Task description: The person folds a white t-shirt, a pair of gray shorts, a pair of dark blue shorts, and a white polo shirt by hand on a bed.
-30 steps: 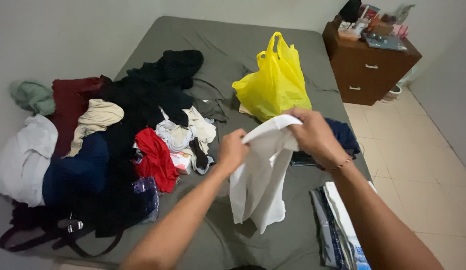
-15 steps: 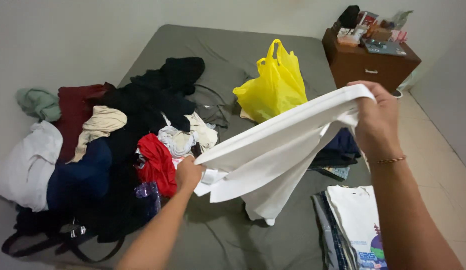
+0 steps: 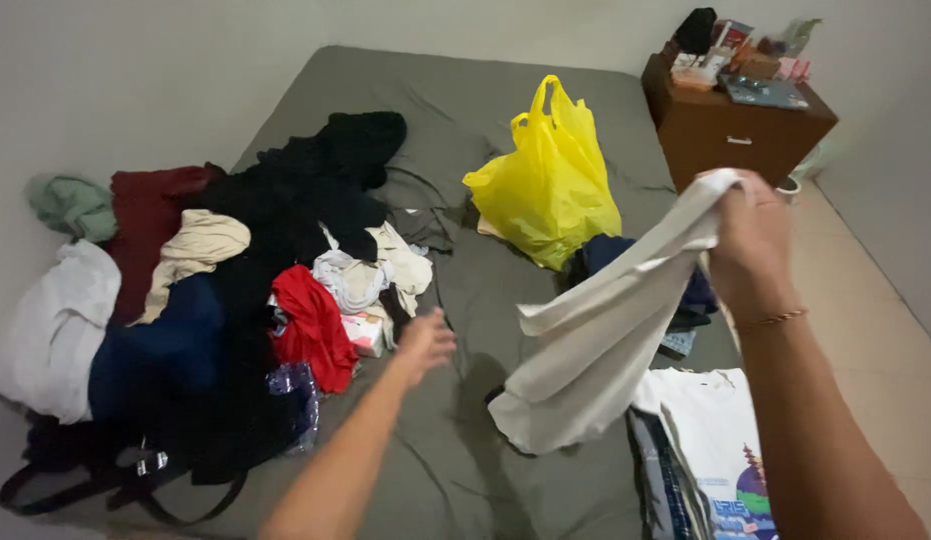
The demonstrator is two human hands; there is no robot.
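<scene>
A wide mattress under a grey-green fitted sheet (image 3: 466,300) fills the middle of the frame from bottom edge to upper centre. Across its left half sprawls a heap of loose clothes (image 3: 206,300): black, dark red, navy, cream and white pieces, with a bright red garment (image 3: 311,325) at the heap's right edge. A crumpled yellow plastic carrier bag (image 3: 551,185) stands on the sheet in the upper centre, handles up. In the upper right corner a brown wooden two-drawer bedside cabinet (image 3: 746,135) stands on the pale tiled floor, small items crowded on its top.

A white cotton garment (image 3: 596,350) hangs in the air at centre right, bunched at its top corner and trailing down to the lower centre, its bottom edge just above the sheet. Below it, at the lower right edge of the frame, lies a stack of folded clothes (image 3: 701,450) with a white printed shirt on top. A dark navy pile (image 3: 611,250) sits between the yellow bag and the hanging garment.

The right hand (image 3: 751,240) is clenched around the garment's upper corner, a thin bracelet at its wrist. The left hand (image 3: 424,342), released with fingers loosely spread, hovers over bare sheet just beside the red garment, apart from the white cloth.
</scene>
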